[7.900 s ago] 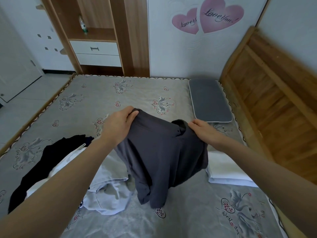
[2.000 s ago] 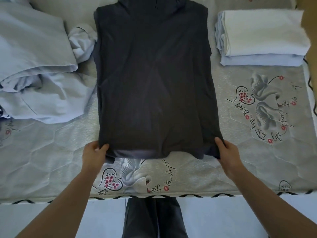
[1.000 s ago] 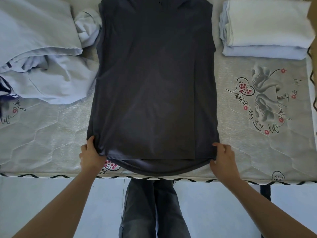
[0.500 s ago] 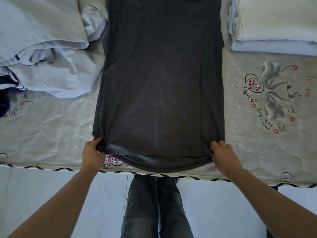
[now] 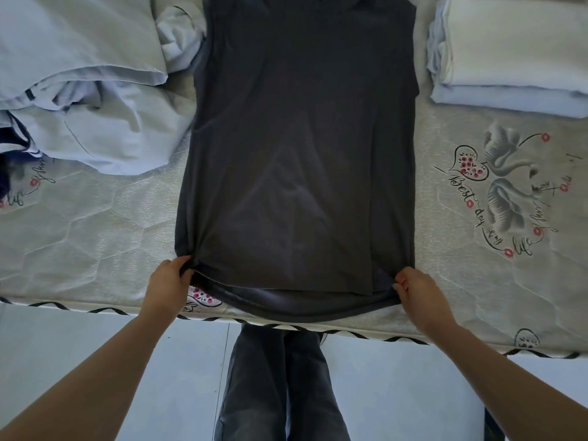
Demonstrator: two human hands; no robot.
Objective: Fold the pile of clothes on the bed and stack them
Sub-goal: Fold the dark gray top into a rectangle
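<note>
Dark grey fabric — a shirt (image 5: 296,154) with both sides folded inward — lies flat on the bed (image 5: 95,237), running lengthwise away from the person. Its collar end is cut off by the top of the frame. The hem end sits at the near edge of the mattress, where a lower layer curves out past the straight upper layer.

Left hand (image 5: 168,283): fingers curled, pinching the near-left corner of the shirt. Right hand (image 5: 416,286): fingers (image 5: 401,281) and thumb closed on the near-right corner. Both corners are raised slightly, and the cloth puckers at the left one.

Clearances:
- Left of the shirt, an unfolded heap of pale blue clothes (image 5: 82,90) touches or nearly touches the shirt's upper left edge; bare mattress lies open below the heap.
- Right of the shirt, a folded stack (image 5: 509,52) — white on top, pale blue beneath — sits apart from it by a narrow strip of mattress. A printed swan motif (image 5: 506,186) occupies the open area nearer the person.

Limits of view: a dark garment (image 5: 9,163) at the far left edge is mostly cut off and partly buried by the heap, so its type cannot be told. Dark trouser legs (image 5: 276,383) and pale floor (image 5: 95,351) show below the mattress edge.
</note>
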